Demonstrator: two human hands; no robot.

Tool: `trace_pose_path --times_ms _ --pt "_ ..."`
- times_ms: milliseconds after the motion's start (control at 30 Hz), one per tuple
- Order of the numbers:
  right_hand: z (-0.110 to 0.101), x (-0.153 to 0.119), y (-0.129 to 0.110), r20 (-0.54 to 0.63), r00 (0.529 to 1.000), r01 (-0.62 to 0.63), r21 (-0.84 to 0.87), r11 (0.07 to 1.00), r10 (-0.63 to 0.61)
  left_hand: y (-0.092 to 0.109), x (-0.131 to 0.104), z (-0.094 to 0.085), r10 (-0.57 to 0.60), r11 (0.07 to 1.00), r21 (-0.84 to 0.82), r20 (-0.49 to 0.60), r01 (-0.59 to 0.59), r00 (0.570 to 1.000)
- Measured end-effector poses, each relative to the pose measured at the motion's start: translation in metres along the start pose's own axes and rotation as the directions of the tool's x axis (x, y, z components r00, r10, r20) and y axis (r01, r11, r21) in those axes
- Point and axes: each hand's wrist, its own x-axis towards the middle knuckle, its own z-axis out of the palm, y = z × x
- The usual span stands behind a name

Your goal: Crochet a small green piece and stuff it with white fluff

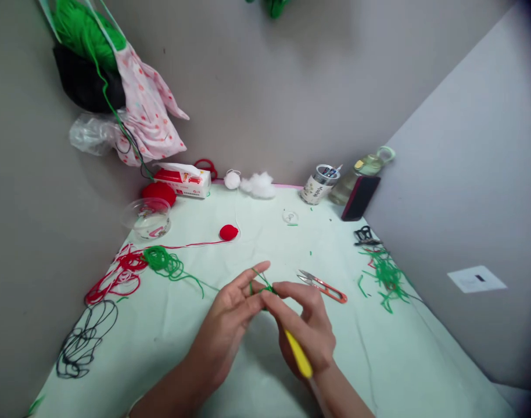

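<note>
My left hand (pixel 231 313) pinches a small piece of green yarn work (pixel 265 289) between thumb and fingers, with a green strand looped over its raised index finger. In my right hand (pixel 307 319) is a crochet hook with a yellow handle (pixel 298 354); its tip is hidden at the green work, where the fingertips of both hands meet. From the left hand the green strand runs left to a loose heap of green yarn (pixel 163 261). Thread snips (pixel 324 286) with orange handles lie just beyond my right hand.
Red yarn (pixel 132 264) and black cord (pixel 85 342) lie along the left edge. Farther back are a red ball (pixel 228 233), a tissue box (pixel 191 183), white stuffing (pixel 259 186), a pen tin (pixel 318 184) and a phone (pixel 360 198). Green scraps (pixel 387 273) lie right.
</note>
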Motion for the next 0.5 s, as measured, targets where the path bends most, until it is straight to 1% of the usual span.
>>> trace_pose_path --times_ms 33,67,100,133,167,200,233,300,367,400,500 --pt "-0.001 0.003 0.000 -0.025 0.995 -0.098 0.108 0.989 0.101 0.003 0.001 0.001 -0.046 0.997 -0.059 0.024 0.048 0.999" --pt "-0.003 0.007 -0.001 -0.030 0.974 -0.212 0.249 0.945 0.226 0.006 0.001 0.002 -0.065 0.994 -0.087 0.037 0.068 0.997" --pt "-0.006 0.011 -0.002 -0.024 0.937 -0.313 0.383 0.869 0.348 0.009 0.001 0.003 -0.063 0.994 -0.090 0.046 0.067 0.997" --pt "-0.008 0.014 -0.003 0.016 0.897 -0.390 0.501 0.773 0.442 0.012 0.001 0.003 -0.054 0.996 -0.074 0.058 0.059 0.997" --pt "-0.009 0.018 -0.004 0.067 0.859 -0.446 0.587 0.676 0.508 0.015 0.000 0.004 -0.045 0.998 -0.047 0.077 0.049 0.996" --pt "-0.010 0.020 -0.004 0.119 0.829 -0.485 0.640 0.595 0.547 0.017 -0.001 0.005 -0.038 0.999 -0.017 0.102 0.040 0.994" --pt "-0.009 0.022 -0.005 0.167 0.805 -0.516 0.670 0.534 0.569 0.019 -0.003 0.005 -0.032 0.999 0.011 0.125 0.031 0.992" --pt "-0.008 0.023 -0.006 0.218 0.764 -0.558 0.695 0.452 0.607 0.021 -0.006 0.006 -0.018 0.998 0.063 0.153 0.008 0.988" --pt "-0.006 0.023 -0.007 0.227 0.732 -0.574 0.714 0.402 0.643 0.022 -0.007 0.007 0.003 0.991 0.130 0.143 -0.021 0.990" --pt "-0.005 0.023 -0.007 0.228 0.723 -0.574 0.723 0.383 0.652 0.022 -0.008 0.006 0.014 0.985 0.169 0.129 -0.036 0.992" --pt "-0.005 0.024 -0.010 0.235 0.716 -0.573 0.736 0.361 0.658 0.022 -0.006 0.006 0.048 0.964 0.256 0.109 -0.075 0.993"
